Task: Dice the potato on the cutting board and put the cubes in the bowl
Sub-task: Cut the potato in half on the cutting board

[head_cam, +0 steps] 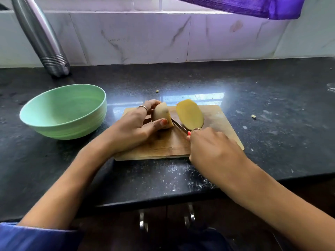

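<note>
You have the potato split in two on the cutting board [163, 144].

Your left hand [134, 127] curls its fingers and thumb around the left potato half [162, 115]; your right hand [210, 145] grips the knife [178, 125], blade between the halves. The right half [190, 114] leans cut face up. The green bowl [63, 122] sits left of the board.

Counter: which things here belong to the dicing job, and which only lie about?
For the job: potato half gripped by the left hand, cut half, knife in the right hand, board, bowl.
Lying about: bottle, purple cloth, scraps.
</note>
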Tool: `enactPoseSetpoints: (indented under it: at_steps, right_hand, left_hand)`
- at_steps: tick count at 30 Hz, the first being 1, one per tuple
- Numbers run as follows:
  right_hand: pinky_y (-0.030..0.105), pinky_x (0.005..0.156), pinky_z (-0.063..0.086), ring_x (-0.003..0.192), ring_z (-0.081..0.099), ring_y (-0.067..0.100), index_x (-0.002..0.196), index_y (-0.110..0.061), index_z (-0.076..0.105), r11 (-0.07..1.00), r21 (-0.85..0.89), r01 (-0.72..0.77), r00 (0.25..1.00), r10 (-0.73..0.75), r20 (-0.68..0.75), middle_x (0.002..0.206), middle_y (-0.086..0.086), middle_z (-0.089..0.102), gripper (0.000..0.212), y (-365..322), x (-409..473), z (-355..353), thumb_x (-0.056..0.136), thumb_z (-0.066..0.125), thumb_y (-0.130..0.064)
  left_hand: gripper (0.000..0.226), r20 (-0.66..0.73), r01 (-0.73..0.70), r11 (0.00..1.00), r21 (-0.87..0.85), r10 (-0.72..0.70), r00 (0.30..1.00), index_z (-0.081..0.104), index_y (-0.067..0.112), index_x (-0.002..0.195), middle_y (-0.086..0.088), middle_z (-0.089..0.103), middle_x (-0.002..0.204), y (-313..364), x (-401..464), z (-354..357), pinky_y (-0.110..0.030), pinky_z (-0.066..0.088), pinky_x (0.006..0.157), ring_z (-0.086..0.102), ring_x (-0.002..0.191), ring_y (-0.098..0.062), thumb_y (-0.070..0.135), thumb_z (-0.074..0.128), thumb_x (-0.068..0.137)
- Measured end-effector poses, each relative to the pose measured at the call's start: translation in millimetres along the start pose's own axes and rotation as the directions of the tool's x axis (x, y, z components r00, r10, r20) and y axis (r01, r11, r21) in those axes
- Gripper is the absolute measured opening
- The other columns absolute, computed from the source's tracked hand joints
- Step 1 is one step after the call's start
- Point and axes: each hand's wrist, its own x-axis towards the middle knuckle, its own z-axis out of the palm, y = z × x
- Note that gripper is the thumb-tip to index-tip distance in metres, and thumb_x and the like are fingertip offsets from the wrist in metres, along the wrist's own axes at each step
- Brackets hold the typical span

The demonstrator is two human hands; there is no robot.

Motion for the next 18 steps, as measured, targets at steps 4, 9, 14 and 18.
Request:
enactPoseSetpoints:
  at_steps: [4, 9, 14, 18]
  right_hand:
    - [0.033, 0.068, 0.034, 0.106, 0.058, 0.031, 0.111, -0.012, 0.049, 0.997, -0.079, 0.006, 0.998, -0.012, -0.07, 0.112, 0.007, 0.057, 0.018, 4.2, -1.7, 3.7, 0.097, 0.038, -0.01]
    - [0.034, 0.066, 0.039, 0.104, 0.059, 0.032, 0.118, -0.009, 0.049, 0.99, -0.139, 0.008, 0.994, -0.024, -0.111, 0.116, 0.009, 0.059, 0.029, 2.1, 16.4, 5.9, 0.095, 0.034, -0.001]
    - [0.033, 0.072, 0.035, 0.108, 0.054, 0.033, 0.115, -0.01, 0.051, 0.999, 0.045, -0.005, 0.997, 0.008, -0.071, 0.118, 0.01, 0.055, 0.023, 12.9, 12.2, 1.8, 0.098, 0.037, -0.013]
    - [0.032, 0.069, 0.035, 0.083, 0.048, 0.032, 0.094, -0.015, 0.05, 0.977, 0.211, -0.037, 0.996, 0.053, -0.071, 0.104, 0.013, 0.057, 0.014, 23.5, -2.2, -2.6, 0.098, 0.038, -0.021]
  left_hand:
    - [0.058, 0.058, 0.03, 0.986, -0.165, -0.021, 0.998, 0.043, 0.023, 0.124, -0.003, 0.054, 0.124, -3.5, 1.1, -2.8, -0.021, 0.045, 0.098, 0.055, 0.115, -0.006, 0.042, 0.069, 0.076]
    - [0.069, 0.111, -0.008, 0.989, -0.149, 0.025, 0.994, 0.038, 0.024, 0.125, -0.001, 0.052, 0.121, -0.5, 1.6, 1.4, -0.031, 0.047, 0.099, 0.056, 0.113, -0.01, 0.043, 0.074, 0.068]
    - [0.072, -0.01, -0.058, 0.998, -0.006, 0.058, 0.998, 0.04, 0.028, 0.12, 0.0, 0.059, 0.108, 2.2, 3.9, 12.1, -0.043, 0.052, 0.087, 0.063, 0.097, -0.021, 0.054, 0.073, 0.061]
    - [0.073, -0.1, -0.074, 0.996, 0.055, 0.08, 0.992, 0.044, 0.026, 0.116, -0.007, 0.062, 0.099, 8.1, 5.6, 17.8, -0.044, 0.055, 0.079, 0.064, 0.089, -0.025, 0.056, 0.073, 0.056]
